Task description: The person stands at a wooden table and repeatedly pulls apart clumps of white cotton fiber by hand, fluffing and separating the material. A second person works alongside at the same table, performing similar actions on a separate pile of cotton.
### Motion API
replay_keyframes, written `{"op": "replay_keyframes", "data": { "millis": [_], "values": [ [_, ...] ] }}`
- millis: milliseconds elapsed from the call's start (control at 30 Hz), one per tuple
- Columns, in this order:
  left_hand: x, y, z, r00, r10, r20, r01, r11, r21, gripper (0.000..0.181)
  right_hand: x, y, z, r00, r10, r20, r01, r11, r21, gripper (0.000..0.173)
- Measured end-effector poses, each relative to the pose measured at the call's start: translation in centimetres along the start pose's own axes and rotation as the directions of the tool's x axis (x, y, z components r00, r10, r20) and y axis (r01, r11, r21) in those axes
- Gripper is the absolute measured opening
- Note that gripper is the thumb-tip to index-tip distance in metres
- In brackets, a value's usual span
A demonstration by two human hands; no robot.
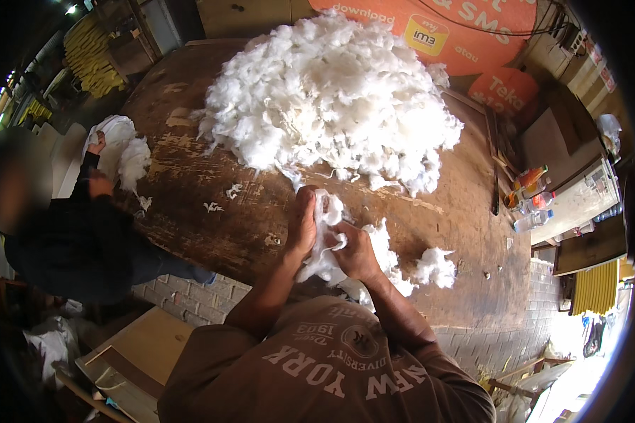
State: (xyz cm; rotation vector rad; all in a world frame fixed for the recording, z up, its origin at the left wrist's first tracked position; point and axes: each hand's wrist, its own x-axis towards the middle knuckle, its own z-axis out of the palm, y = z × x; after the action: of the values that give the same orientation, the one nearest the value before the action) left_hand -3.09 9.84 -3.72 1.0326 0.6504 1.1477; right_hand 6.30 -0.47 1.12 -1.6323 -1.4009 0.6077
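Between my two hands, near the front edge of a worn wooden table (233,232), is a tuft of white fibre stuffing (329,209). My left hand (302,222) grips its left side, thumb up. My right hand (355,248) is closed on its right side, fingers curled and partly hidden by the fluff. More stuffing hangs below my hands against the table edge. A large heap of the same white stuffing (328,100) lies just beyond my hands. To the right rests a small loose clump (435,267).
At the left, a person (74,248) in dark clothing handles a white fabric piece (114,132) with stuffing. Plastic bottles (533,220) stand at the right beside the table. A thin dark rod (496,190) lies near the right edge. Small scraps (212,207) dot the tabletop.
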Motion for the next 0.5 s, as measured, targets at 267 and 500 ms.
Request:
{"op": "replay_keyframes", "data": {
  "millis": [267, 500],
  "values": [
    [-3.2, -1.0, -1.1, 0.96, 0.03, 0.28, -0.169, 0.856, 0.488, 0.019, -0.3, 1.8, -0.3, 0.972, -0.084, -0.219, 0.056, 0.99, -0.131, 0.018],
    [-3.2, -0.9, 0.0, 0.977, 0.008, 0.212, -0.081, 0.939, 0.335, 0.02, -0.1, 1.7, -0.6, 0.98, 0.006, -0.198, -0.018, 0.998, -0.062, 0.024]
  ]
}}
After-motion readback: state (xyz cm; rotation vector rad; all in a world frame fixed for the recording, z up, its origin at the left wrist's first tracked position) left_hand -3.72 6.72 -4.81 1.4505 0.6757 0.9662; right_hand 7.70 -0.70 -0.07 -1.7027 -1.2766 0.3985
